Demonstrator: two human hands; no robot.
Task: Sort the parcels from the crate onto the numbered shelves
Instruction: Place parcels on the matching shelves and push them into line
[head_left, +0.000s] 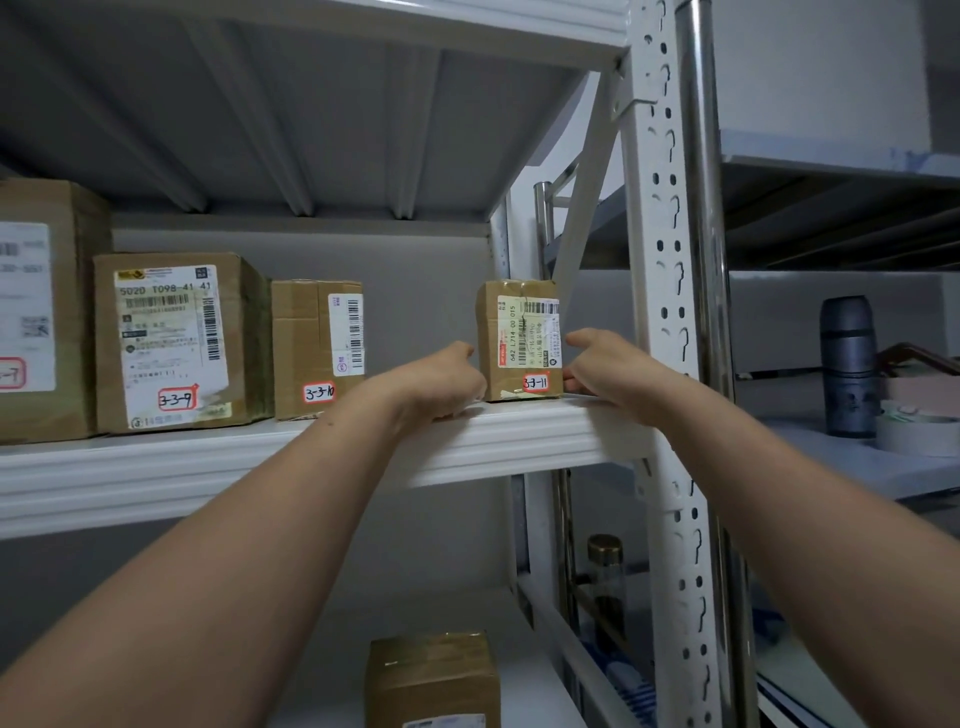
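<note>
Fingers of the right hand, loosely spread, touch the small brown cardboard parcel marked 3-3-11. The left hand curls beside it, its grip unclear. The parcel stands on the white metal shelf. It is probably light and stiff, best held by its sides.

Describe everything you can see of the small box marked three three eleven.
The small parcel is a brown cardboard box sealed with clear tape, standing upright at the right end of the white shelf. Its front carries a white shipping label with barcodes, turned sideways, and a red-edged sticker handwritten 3-3-11. The left hand and right hand touch its lower sides.
</note>
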